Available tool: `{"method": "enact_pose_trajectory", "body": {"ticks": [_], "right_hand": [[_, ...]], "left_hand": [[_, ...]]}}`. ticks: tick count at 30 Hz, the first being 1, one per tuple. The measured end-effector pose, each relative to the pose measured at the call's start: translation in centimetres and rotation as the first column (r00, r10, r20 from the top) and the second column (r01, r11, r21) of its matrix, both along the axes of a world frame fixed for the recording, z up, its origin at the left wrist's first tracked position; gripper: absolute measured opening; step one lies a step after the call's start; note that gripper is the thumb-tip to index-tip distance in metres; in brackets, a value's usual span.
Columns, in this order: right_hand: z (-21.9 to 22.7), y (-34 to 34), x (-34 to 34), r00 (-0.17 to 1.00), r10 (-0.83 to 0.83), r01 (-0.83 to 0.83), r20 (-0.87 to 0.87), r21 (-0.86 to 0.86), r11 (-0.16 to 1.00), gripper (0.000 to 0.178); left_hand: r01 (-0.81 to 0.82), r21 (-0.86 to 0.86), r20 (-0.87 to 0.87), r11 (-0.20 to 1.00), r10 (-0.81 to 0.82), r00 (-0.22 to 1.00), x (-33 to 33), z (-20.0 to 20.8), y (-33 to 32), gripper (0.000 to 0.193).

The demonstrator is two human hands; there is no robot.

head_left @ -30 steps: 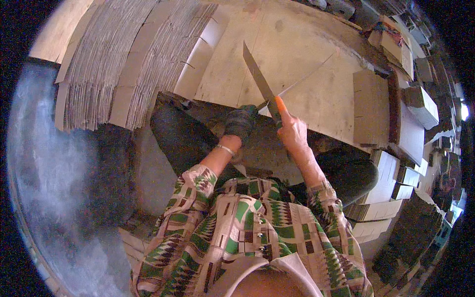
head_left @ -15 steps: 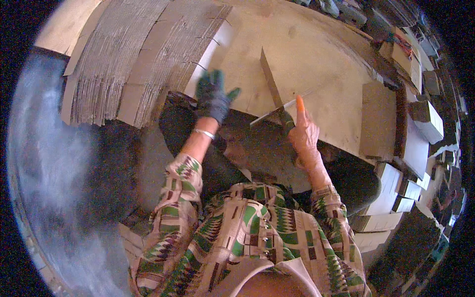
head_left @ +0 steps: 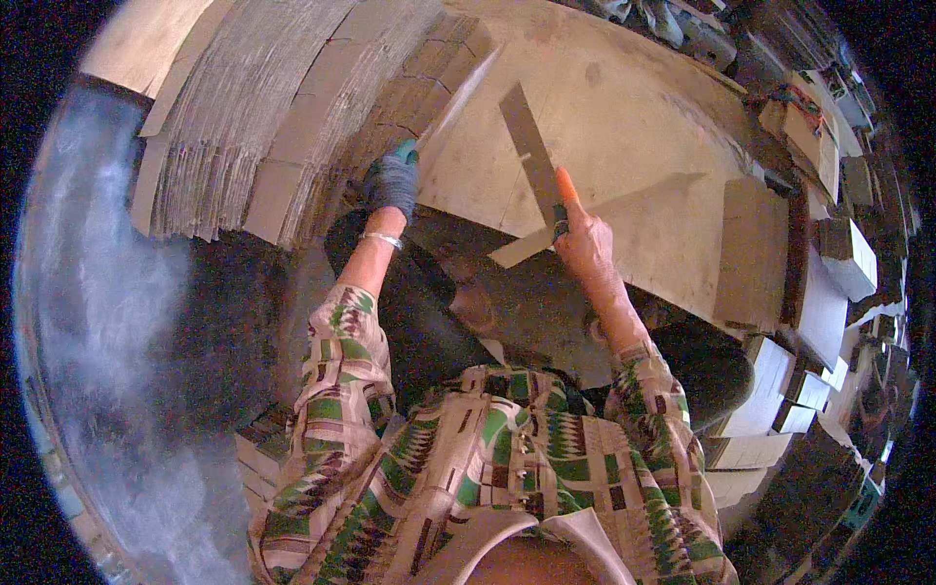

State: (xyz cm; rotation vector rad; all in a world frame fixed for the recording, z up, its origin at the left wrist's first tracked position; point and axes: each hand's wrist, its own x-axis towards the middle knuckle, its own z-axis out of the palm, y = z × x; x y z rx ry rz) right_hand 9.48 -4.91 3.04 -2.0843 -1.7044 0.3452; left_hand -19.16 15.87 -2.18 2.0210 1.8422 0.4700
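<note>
My right hand (head_left: pixel 588 242) is closed on two crossed cardboard strips over the table's near edge. One strip (head_left: pixel 527 142) slants up and away; the other cardboard strip (head_left: pixel 639 202) runs across behind my fingers, its end jutting out left. An orange cover is on the index finger. My left hand (head_left: pixel 392 182), in a dark glove with green fingertips, has its fingers drawn together at the near right end of a long row of cardboard strips (head_left: pixel 322 97). It pinches the pale, blurred end strip (head_left: pixel 460 97); its fingertips are partly hidden.
The light wooden tabletop (head_left: pixel 624 127) lies beyond my hands. A brown cardboard stack (head_left: pixel 753 249) stands on its right side. Farther right are white boxes (head_left: pixel 846 255) and other cardboard piles. Bluish floor (head_left: pixel 107 292) shows at the left.
My left hand has shifted left, and its spread fingers have closed at the end of the row. My right hand has moved slightly left and down, and the crossed strips have turned, showing wider faces.
</note>
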Motion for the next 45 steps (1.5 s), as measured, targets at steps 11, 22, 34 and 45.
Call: {"method": "enact_pose_trajectory", "body": {"ticks": [11, 22, 34, 45], "right_hand": [[0.0, -2.9, -1.2, 0.992, 0.09, -0.085, 0.09, -0.062, 0.994, 0.084], [0.7, -1.3, -1.6, 0.999, 0.005, -0.001, 0.044, -0.076, 0.997, 0.094], [-1.2, -1.8, -1.9, 0.996, 0.049, -0.041, 0.08, -0.101, 0.994, 0.087], [2.2, -3.5, 3.7, 0.969, -0.131, 0.11, 0.207, 0.109, 0.988, 0.07]], "left_hand": [[0.364, -0.118, 0.1, 0.924, -0.353, 0.93, 9.7, 0.0, -9.3, 0.033], [0.391, -0.067, 0.042, 0.918, -0.389, 0.92, 9.8, -2.4, -9.2, 0.029], [0.374, -0.179, 0.116, 0.91, -0.358, 0.926, 9.7, -0.1, -10.5, 0.03], [0.325, 0.525, -0.108, 0.787, -0.317, 0.942, 14.8, 4.4, -8.3, 0.061]]}}
